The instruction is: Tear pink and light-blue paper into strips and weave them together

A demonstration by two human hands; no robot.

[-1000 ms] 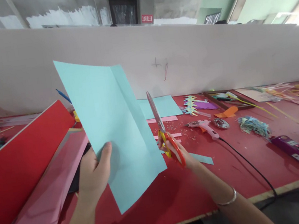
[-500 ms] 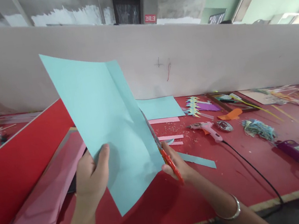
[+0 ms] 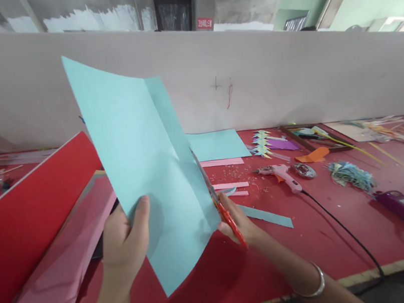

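From my remote place, I saw the left hand (image 3: 126, 239) with a large light blue sheet (image 3: 142, 155) in its grip, by the lower part of the left edge, thumb on the front. The sheet stood tilted above the bench (image 3: 323, 250), with one long crease near its right side. The right hand (image 3: 241, 224) was closed around the handles of the scissors (image 3: 225, 214), and one blade (image 3: 202, 171) ran along the right edge of the sheet.

About the progress, I judged that this sheet was only at the beginning of its cutting: the crease was made, but I found no cut, and the part beyond the crease was joined to the rest. A light blue strip (image 3: 267, 215) and some pink strips (image 3: 230, 186) lay already separate on the bench.

Some things I could not make out. The left fingers were hidden behind the paper. I could not tell whether the blade touched the sheet, nor whether a pale pointed shape (image 3: 227, 191) was the second blade or a scrap. The held sheet also covered part of another blue sheet (image 3: 219, 144) behind it.
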